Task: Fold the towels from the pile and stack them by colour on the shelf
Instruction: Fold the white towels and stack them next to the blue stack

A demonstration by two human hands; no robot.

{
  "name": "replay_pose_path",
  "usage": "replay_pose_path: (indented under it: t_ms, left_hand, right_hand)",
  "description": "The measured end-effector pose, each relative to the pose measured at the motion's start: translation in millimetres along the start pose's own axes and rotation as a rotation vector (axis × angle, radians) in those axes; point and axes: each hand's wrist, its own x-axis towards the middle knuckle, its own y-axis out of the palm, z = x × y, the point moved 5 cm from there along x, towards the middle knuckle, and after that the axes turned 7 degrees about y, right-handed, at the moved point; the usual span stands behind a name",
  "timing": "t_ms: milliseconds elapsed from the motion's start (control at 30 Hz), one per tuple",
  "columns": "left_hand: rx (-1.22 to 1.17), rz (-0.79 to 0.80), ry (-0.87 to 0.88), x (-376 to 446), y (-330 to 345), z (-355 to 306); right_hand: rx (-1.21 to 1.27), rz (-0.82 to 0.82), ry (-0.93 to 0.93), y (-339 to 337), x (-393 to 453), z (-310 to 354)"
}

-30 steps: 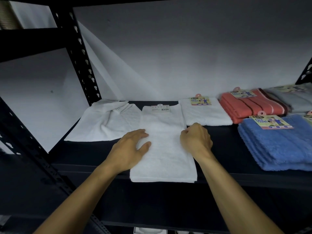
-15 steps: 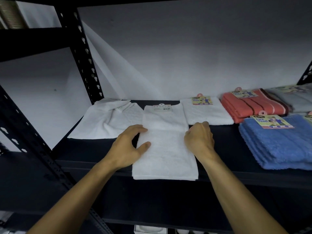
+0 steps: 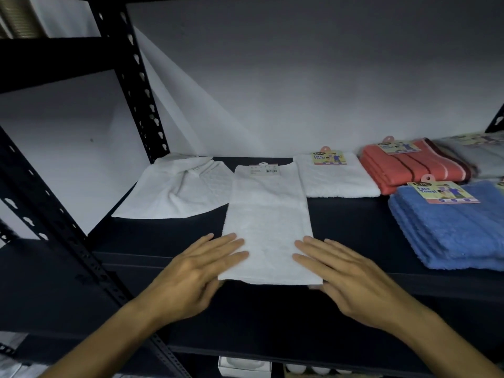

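Observation:
A long white towel [image 3: 268,214], folded into a narrow strip, lies lengthwise on the black shelf [image 3: 354,230], its near end at the shelf's front edge. My left hand [image 3: 196,271] lies flat at its near left corner, fingertips on the cloth. My right hand [image 3: 346,274] lies flat at the near right corner, fingers straight on the towel. A loosely laid white towel [image 3: 174,192] sits to the left. A folded white towel [image 3: 335,175] with a label sits behind on the right.
A folded coral striped towel [image 3: 414,167], a grey towel [image 3: 485,156] and a blue towel stack [image 3: 450,227] fill the shelf's right side. A black upright post [image 3: 131,77] stands at the left. White boxes [image 3: 244,366] show on the level below.
Both hands slid from the towel's middle toward me to its near corners, and the fingers flattened out. The towel stayed in place.

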Motion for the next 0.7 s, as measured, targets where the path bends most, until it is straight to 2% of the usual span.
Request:
replay_pose_path:
  t_ms: [133,233,333,533,700]
  left_hand:
    - [-0.024,-0.176,0.024,-5.8,4.3,-18.3]
    - [-0.135,-0.317,-0.044,-8.7,-2.3,-29.2]
    - [-0.211,-0.408,-0.056,-4.5,-13.0,-43.8]
    - [-0.339,-0.538,-0.185,3.9,-34.7,-59.5]
    - [-0.462,-0.648,-0.402,25.2,-45.1,-54.8]
  right_hand:
    - [0.187,-0.241,-0.031,-5.0,-12.8,1.0]
    - [0.412,-0.316,0.066,-9.6,-23.4,-1.8]
    - [0.529,-0.403,0.107,-21.0,-28.4,1.4]
    - [0.934,-0.465,0.268,-47.7,-19.6,16.5]
    - [1.168,-0.525,0.469,-51.3,-0.3,23.8]
